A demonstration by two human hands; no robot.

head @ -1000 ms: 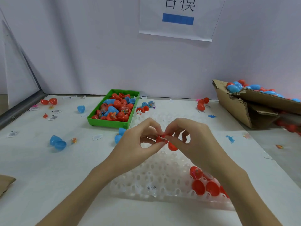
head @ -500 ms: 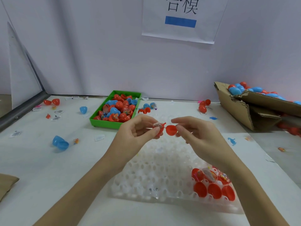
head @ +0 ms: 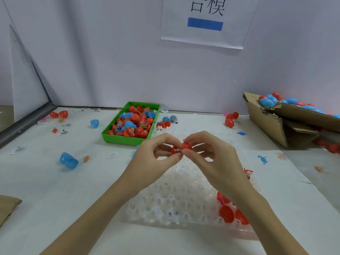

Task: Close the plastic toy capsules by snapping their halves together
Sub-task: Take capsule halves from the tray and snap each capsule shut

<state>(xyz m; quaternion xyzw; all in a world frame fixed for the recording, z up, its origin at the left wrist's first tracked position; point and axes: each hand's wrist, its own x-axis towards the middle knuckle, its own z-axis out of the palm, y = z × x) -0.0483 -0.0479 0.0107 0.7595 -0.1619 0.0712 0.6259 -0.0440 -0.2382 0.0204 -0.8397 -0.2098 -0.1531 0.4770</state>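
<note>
Left hand: the left hand pinches the open red half between thumb and fingertips, its mouth turned toward the other hand.
Right hand: the right hand pinches the red cap half between thumb and forefinger, just beside the left fingertips.
What has changed: half a second ago the two halves were held apart with a gap between the hands; now the cap half meets the rim of the open half, and the hands have come nearly fingertip to fingertip.
Seating: a dark gap and a small pale thing show between the halves, so I judge the capsule is not yet snapped shut.
Meaning for the task: this looks like the aligning stage of one closure; a squeeze of both hands toward each other is what it seems to call for next.
Risk: the cap sits a little higher than the open half, so a skewed press could let it slip off the rim.
Below the hands: the clear dimpled tray lies under both wrists, with the seated red halves under the right forearm.
Beyond the left hand: the green bin of red and blue capsule pieces.
Far beyond the right hand: the cardboard box holding more capsules.
</note>
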